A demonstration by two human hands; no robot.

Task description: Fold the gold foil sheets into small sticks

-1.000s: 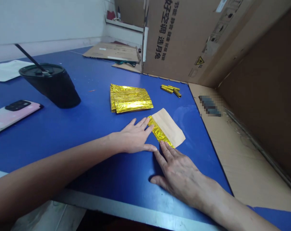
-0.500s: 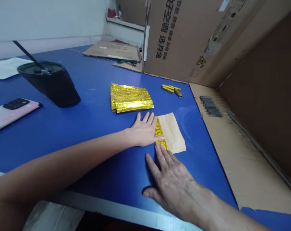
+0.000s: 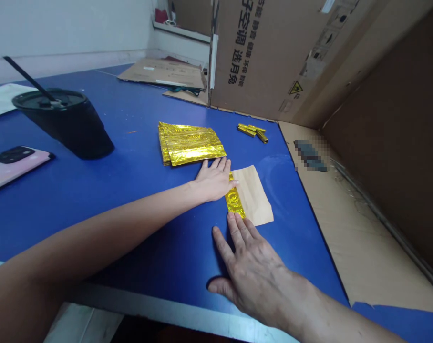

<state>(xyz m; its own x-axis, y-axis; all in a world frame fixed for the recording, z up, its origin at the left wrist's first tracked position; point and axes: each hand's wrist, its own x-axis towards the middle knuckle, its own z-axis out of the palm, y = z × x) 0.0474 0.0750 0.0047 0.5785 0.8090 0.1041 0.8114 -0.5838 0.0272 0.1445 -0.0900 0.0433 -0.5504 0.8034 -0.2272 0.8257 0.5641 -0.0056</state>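
Observation:
A sheet of gold foil paper (image 3: pixel 254 197) lies tan side up on the blue table, its left edge folded over into a shiny gold strip. My left hand (image 3: pixel 214 180) rests flat with fingers spread, its thumb on the upper part of that strip. At the strip's lower end, the fingertips of my right hand (image 3: pixel 250 269) press down, the fingers stretched out and the thumb apart. Just beyond my left fingertips is a stack of gold foil sheets (image 3: pixel 193 145). Several small rolled or folded gold pieces (image 3: pixel 252 131) lie farther back to the right.
A black cup (image 3: pixel 68 124) with a straw stands at the left, near a pink phone (image 3: pixel 19 164). Flat cardboard (image 3: pixel 162 74) lies at the back. A large cardboard box (image 3: pixel 259 62) walls off the back right, and a cardboard strip (image 3: pixel 331 228) borders the table's right side.
My left hand has slid up along the folded strip, away from me, baring more of the gold. My right hand stays at the lower end. The whole view has shifted slightly.

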